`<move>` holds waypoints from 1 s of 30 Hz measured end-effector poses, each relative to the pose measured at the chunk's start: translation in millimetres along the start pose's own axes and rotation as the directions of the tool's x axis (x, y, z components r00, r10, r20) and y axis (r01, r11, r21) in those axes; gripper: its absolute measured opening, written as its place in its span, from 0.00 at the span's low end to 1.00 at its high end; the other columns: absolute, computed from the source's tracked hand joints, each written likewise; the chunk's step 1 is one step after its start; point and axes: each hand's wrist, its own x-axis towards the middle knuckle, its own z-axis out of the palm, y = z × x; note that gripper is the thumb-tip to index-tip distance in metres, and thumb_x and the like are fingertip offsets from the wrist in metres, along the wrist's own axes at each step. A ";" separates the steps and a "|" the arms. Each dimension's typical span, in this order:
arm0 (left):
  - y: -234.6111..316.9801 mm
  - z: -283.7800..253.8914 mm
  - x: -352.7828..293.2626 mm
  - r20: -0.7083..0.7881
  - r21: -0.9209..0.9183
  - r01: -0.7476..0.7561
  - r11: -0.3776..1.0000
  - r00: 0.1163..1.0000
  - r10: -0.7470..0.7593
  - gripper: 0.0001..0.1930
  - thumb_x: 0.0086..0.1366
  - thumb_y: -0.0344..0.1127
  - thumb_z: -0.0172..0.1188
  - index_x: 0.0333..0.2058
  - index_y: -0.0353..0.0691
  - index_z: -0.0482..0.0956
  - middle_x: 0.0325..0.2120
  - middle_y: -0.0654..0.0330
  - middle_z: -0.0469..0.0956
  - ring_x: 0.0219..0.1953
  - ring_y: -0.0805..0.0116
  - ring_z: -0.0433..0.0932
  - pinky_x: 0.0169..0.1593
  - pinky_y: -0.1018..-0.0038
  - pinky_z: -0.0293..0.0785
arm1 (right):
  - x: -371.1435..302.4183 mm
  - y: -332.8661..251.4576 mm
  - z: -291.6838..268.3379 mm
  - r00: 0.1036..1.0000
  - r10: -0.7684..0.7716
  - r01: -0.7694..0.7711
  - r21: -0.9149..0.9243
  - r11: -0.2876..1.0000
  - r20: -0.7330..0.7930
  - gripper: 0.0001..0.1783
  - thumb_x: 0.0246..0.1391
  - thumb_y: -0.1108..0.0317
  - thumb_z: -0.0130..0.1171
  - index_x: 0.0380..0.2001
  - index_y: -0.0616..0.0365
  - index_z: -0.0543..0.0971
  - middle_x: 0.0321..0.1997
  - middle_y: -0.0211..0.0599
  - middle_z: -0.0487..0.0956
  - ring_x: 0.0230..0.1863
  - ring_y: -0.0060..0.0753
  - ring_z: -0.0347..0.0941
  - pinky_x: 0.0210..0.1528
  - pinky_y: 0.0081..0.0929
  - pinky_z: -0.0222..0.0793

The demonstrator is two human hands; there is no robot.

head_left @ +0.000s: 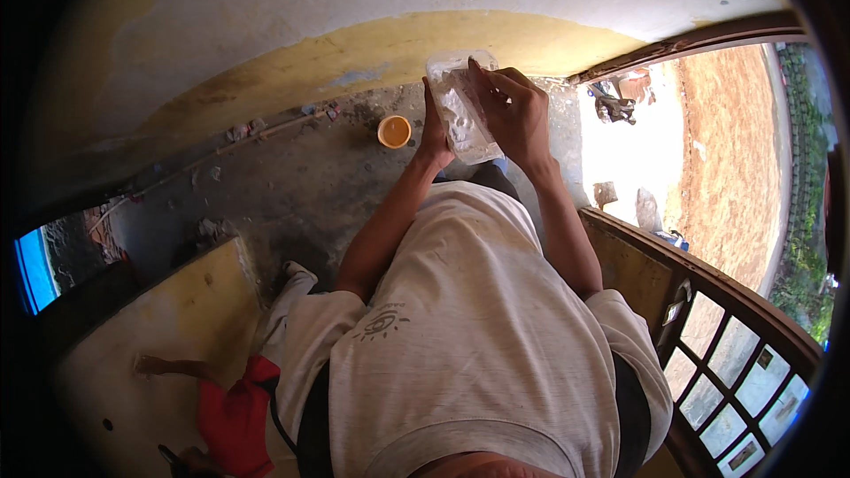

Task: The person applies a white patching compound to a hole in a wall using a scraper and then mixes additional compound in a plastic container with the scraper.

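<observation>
My left hand (435,131) is closed along the left side of a clear plastic container (438,65), holding it up in front of me. White paste (458,117) is smeared over the inside of this container. From the right, my right hand (522,113) reaches over it with bent fingers, gripping a thin, flat, see-through brownish piece (472,104) that lies against the paste. Its exact kind cannot be made out, since the fingers cover part of it.
An orange tub (394,132) stands on the rough floor, left of the container. Ahead rises a yellow and white wall (354,44). A doorway opens at right, beside a wooden door with glass panes (735,354). Another person in red (235,416) touches the wall at lower left.
</observation>
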 end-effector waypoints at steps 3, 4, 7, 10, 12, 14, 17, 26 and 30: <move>0.3 -3.8 -5.2 -0.050 0.057 0.018 0.998 0.999 -0.016 0.43 0.71 0.76 0.31 0.66 0.47 0.68 0.57 0.59 0.77 0.59 0.62 0.77 0.61 0.59 0.77 | -1.1 2.5 1.5 0.997 0.010 -0.010 0.005 1.000 0.078 0.07 0.60 0.72 0.64 0.38 0.64 0.86 0.30 0.51 0.82 0.28 0.47 0.80 0.32 0.36 0.73; 0.3 -5.0 -4.7 -0.043 0.048 0.015 0.999 0.999 -0.013 0.43 0.71 0.76 0.31 0.66 0.47 0.68 0.58 0.58 0.77 0.59 0.62 0.77 0.61 0.59 0.77 | -0.5 3.6 0.8 0.993 0.000 0.000 0.002 1.000 0.120 0.06 0.60 0.72 0.64 0.36 0.65 0.86 0.29 0.54 0.82 0.29 0.54 0.80 0.32 0.40 0.74; -0.4 -8.9 -5.8 -0.059 -0.032 -0.002 0.999 0.998 0.000 0.43 0.71 0.77 0.32 0.66 0.48 0.68 0.58 0.58 0.76 0.59 0.62 0.77 0.61 0.59 0.77 | 6.4 2.9 -11.0 0.995 0.038 -0.027 -0.112 0.993 0.092 0.06 0.59 0.74 0.62 0.32 0.66 0.85 0.27 0.55 0.80 0.29 0.56 0.80 0.32 0.42 0.73; 2.0 -9.3 -5.8 -0.011 -0.065 0.005 0.998 1.000 -0.006 0.42 0.71 0.76 0.32 0.66 0.48 0.67 0.58 0.58 0.76 0.59 0.62 0.77 0.62 0.59 0.77 | 6.1 -8.0 -9.4 0.996 0.044 -0.036 -0.105 0.994 0.072 0.05 0.56 0.77 0.62 0.33 0.67 0.85 0.30 0.53 0.81 0.31 0.55 0.80 0.35 0.43 0.75; -5.1 -16.9 -3.4 0.042 -0.024 -0.027 0.999 0.999 0.028 0.39 0.73 0.73 0.35 0.65 0.47 0.68 0.57 0.58 0.77 0.58 0.61 0.78 0.60 0.59 0.79 | -5.4 -3.1 8.6 0.998 -0.059 0.059 0.016 0.998 0.036 0.06 0.55 0.78 0.62 0.35 0.67 0.85 0.33 0.52 0.82 0.33 0.55 0.80 0.36 0.43 0.75; -9.4 -32.0 0.2 0.062 -0.025 -0.036 0.999 0.997 0.038 0.37 0.74 0.70 0.38 0.64 0.47 0.69 0.56 0.58 0.78 0.56 0.61 0.80 0.58 0.59 0.80 | -8.5 -2.8 8.3 0.980 -0.099 0.100 0.003 0.995 0.172 0.09 0.54 0.79 0.61 0.38 0.66 0.85 0.36 0.51 0.82 0.34 0.55 0.81 0.37 0.44 0.76; -6.5 -19.8 -4.6 0.011 -0.100 -0.020 0.995 1.000 0.021 0.35 0.74 0.68 0.40 0.64 0.46 0.69 0.56 0.57 0.78 0.55 0.61 0.81 0.56 0.58 0.82 | -0.9 -0.6 -10.2 0.980 -0.007 0.022 -0.075 0.997 0.198 0.07 0.54 0.79 0.62 0.36 0.67 0.86 0.32 0.53 0.81 0.31 0.56 0.80 0.36 0.44 0.75; -14.1 -5.4 -7.7 0.024 -0.078 -0.027 0.997 0.999 0.029 0.39 0.72 0.74 0.36 0.65 0.48 0.68 0.58 0.58 0.77 0.58 0.59 0.79 0.59 0.56 0.79 | -0.9 -0.6 3.2 0.981 -0.091 0.113 -0.121 0.986 0.174 0.08 0.52 0.80 0.58 0.35 0.67 0.83 0.35 0.54 0.80 0.34 0.58 0.79 0.38 0.47 0.75; -9.2 -0.8 -11.3 -0.013 -0.104 0.029 0.994 0.999 -0.030 0.42 0.71 0.76 0.34 0.66 0.49 0.67 0.58 0.58 0.76 0.58 0.59 0.78 0.59 0.56 0.79 | 7.4 -10.9 -8.4 0.990 -0.022 0.042 -0.143 0.989 0.139 0.10 0.54 0.80 0.61 0.39 0.68 0.85 0.37 0.51 0.83 0.35 0.52 0.82 0.39 0.40 0.77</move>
